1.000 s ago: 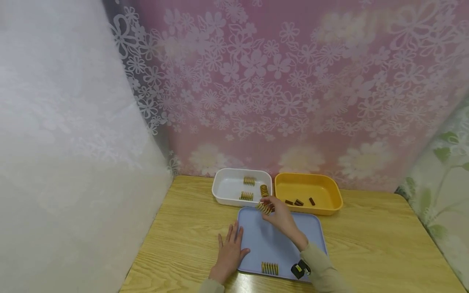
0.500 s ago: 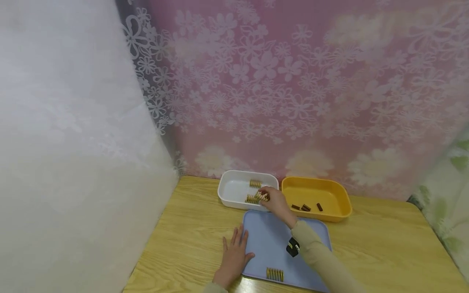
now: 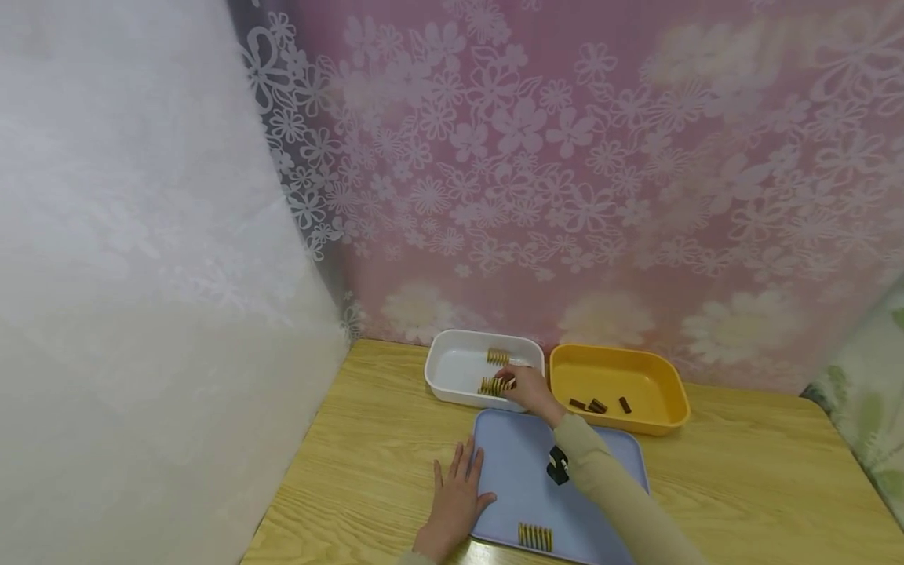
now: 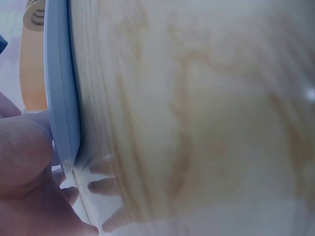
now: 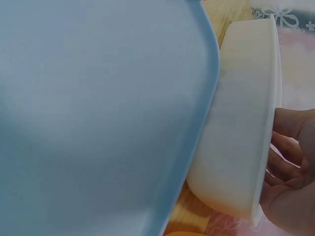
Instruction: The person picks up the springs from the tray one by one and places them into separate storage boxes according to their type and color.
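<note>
My right hand [image 3: 528, 386] reaches into the white bin [image 3: 452, 394], fingertips pinching a yellow coil spring beside another yellow spring [image 3: 489, 387]. A further spring [image 3: 497, 357] lies near the bin's back wall. In the right wrist view the curled fingers [image 5: 288, 167] dip behind the bin's rim, which hides the spring. My left hand [image 3: 455, 502] rests with spread fingers on the left edge of the blue tray [image 3: 515, 459]. One yellow spring [image 3: 535, 537] lies at the tray's front edge.
To the right of the white bin stands a yellow bin [image 3: 614, 359] with several small dark brown cylindrical pieces [image 3: 597, 406]. Both bins are behind the tray on the wooden table [image 3: 360, 471]. A floral curtain [image 3: 537, 196] hangs at the back.
My right hand has carried a spring from above the tray's back edge into the white bin and lowered it beside another spring. The left hand stays on the tray's edge.
</note>
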A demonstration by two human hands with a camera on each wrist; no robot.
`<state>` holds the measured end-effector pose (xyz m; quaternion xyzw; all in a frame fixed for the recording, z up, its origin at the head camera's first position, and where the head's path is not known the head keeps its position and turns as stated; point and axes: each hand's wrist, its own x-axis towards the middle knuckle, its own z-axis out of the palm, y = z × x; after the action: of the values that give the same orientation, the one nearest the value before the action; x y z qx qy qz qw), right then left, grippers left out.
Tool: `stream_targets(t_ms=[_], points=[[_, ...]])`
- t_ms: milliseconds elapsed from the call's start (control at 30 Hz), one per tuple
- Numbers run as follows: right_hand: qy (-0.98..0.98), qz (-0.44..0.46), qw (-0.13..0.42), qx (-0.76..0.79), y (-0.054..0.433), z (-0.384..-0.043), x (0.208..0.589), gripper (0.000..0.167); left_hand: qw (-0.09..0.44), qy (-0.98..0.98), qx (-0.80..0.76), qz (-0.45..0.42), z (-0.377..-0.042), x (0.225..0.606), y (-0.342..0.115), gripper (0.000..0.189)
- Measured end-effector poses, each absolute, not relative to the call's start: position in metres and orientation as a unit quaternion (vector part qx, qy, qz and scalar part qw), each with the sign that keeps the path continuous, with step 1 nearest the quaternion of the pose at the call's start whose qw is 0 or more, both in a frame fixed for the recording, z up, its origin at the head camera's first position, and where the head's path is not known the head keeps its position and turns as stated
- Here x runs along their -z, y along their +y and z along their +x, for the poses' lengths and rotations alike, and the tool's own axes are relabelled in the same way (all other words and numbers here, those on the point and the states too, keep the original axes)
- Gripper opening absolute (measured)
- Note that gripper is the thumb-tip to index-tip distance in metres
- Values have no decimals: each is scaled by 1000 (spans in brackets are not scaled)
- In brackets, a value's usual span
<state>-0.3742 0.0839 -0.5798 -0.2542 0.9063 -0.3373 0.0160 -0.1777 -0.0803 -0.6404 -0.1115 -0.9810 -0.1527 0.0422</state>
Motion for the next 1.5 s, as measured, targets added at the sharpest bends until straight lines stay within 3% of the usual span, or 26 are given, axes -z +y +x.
stream_targets(t_ms=[567, 800, 1033, 1500], points=[[929, -223, 3, 297, 77, -382, 592, 20, 56, -979, 159, -112, -178, 639, -79, 74], [916, -212, -50, 338, 84, -372, 586, 17, 71, -976, 166, -121, -179, 643, -79, 74], [884, -218, -101, 400, 96, -352, 569, 16, 108, -972, 166, -128, -180, 646, -80, 72], [876, -219, -72, 424, 129, -275, 574, 21, 68, -978, 161, -113, -179, 642, -77, 73]])
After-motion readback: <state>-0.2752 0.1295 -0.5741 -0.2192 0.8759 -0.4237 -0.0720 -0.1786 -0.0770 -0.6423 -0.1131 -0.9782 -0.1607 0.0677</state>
